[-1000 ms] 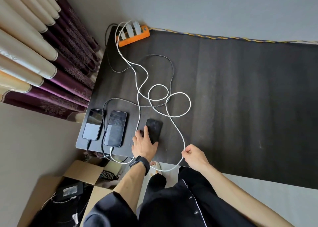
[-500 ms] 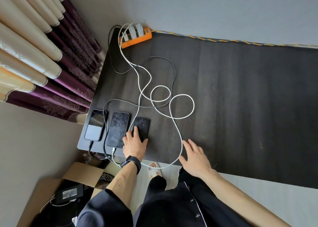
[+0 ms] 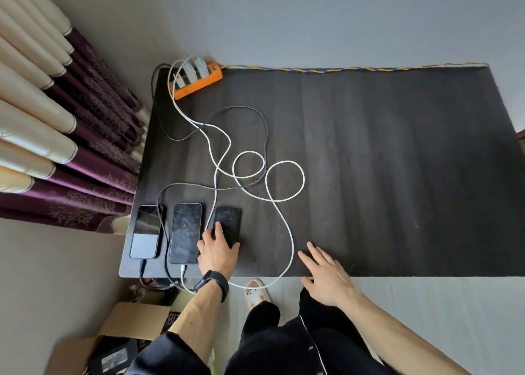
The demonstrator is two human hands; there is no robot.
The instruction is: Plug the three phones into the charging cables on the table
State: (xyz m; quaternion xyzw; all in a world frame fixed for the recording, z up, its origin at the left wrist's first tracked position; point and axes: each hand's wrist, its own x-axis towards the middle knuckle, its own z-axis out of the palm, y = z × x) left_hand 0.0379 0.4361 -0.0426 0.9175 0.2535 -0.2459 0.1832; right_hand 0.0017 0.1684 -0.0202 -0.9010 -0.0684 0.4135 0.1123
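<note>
your left hand (image 3: 218, 251) lies flat on the third phone (image 3: 227, 224), fingers spread, near the bench (image 3: 397, 176) edge beside two plugged phones. right hand (image 3: 326, 275) open, empty. pin that phone, bring the white cable (image 3: 288, 232) end in straight.

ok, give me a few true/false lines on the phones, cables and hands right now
1. Three phones lie side by side at the table's near left corner. True.
2. The left hand rests on the right phone. True.
3. The right hand grips the white cable. False: it is open, fingers spread, apart from the cable.
4. The power strip is blue. False: it is orange, at the far left corner.
5. The left phone has a cable in its near end. True.
</note>
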